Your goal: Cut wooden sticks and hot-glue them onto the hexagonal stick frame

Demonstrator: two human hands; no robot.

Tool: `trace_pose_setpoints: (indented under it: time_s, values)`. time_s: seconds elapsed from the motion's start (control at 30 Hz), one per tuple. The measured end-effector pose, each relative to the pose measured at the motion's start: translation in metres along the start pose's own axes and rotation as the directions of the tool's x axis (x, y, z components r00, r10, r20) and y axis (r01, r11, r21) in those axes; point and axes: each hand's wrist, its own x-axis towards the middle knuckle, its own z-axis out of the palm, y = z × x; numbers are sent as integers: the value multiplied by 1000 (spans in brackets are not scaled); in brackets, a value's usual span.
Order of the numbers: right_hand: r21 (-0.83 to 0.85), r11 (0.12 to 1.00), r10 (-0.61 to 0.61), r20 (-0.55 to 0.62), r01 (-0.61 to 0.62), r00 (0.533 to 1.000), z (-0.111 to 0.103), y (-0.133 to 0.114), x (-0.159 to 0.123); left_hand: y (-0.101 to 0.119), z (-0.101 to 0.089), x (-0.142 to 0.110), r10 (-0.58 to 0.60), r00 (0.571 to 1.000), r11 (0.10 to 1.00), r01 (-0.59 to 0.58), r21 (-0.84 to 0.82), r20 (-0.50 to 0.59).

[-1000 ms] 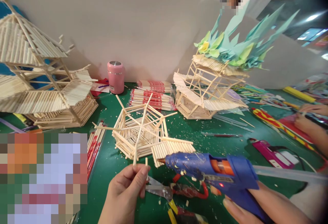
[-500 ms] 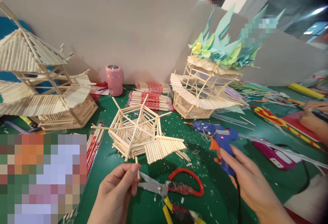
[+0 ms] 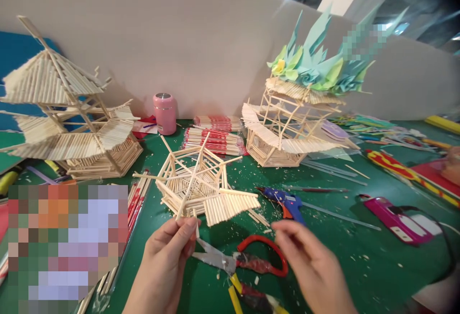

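My left hand pinches a short wooden stick between thumb and fingers, just in front of a many-sided wooden stick frame. A slatted roof panel juts from that frame's right front. My right hand is empty, its fingers loosely bent and slightly apart, to the right of the red-handled scissors. Those scissors lie with blades parted beside my left fingers. Beyond my right hand, a blue glue gun with an orange trigger rests on the table, its glue stick trailing right.
Two stick pavilions stand behind, a left one and a right one topped with green paper leaves. Packs of sticks and a pink flask are between them. Yellow-handled pliers lie in front; a magenta power strip is right.
My right hand has let go of the glue gun, now lying on the table, and has moved left toward the scissors. My left hand still pinches the stick, slightly farther forward.
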Motion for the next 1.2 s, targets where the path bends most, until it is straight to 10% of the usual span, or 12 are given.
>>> trace_pose_setpoints:
  time_s: [0.17,0.33,1.2]
  values:
    - [397,898,62,310,-188,949,55,-51,-26,1,4,1,-15,999,997,12,-75,-45]
    - [583,626,103,597,-518,796,86,-60,-20,-1,4,-2,-58,998,993,56,-104,-19]
    - [701,490,151,517,-518,843,102,-54,-17,7,-6,10,-173,971,981,185,-62,162]
